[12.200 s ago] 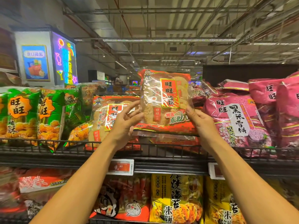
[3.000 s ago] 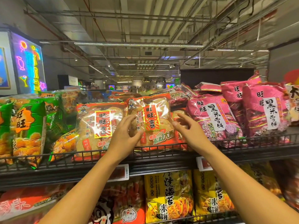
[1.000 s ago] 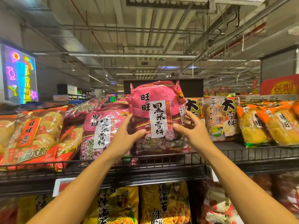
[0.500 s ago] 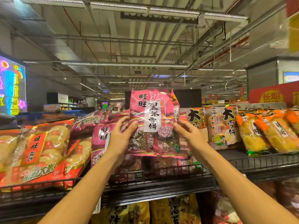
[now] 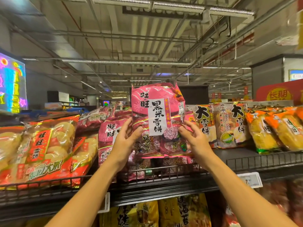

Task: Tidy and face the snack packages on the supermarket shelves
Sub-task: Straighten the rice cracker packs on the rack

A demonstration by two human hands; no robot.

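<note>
A pink rice-cracker bag (image 5: 157, 118) with a white label hangs upright above the top wire shelf (image 5: 164, 172), its front towards me. My left hand (image 5: 124, 145) grips its lower left edge, thumb across the front. My right hand (image 5: 195, 141) grips the lower right edge. Its bottom seam is clear of the shelf rail. A second pink bag (image 5: 109, 136) stands on the shelf just left, partly behind my left hand. More pink bags lie below and behind the held one.
Red and clear rice-cracker bags (image 5: 42, 151) fill the shelf to the left. Bags with large black characters (image 5: 229, 126) and orange bags (image 5: 278, 130) stand to the right. Yellow bags (image 5: 180, 212) sit on the lower shelf. A price tag (image 5: 250, 179) hangs on the rail.
Both hands have kept hold of the pink bag and turned it more squarely towards me; it stays raised above the shelf rail.
</note>
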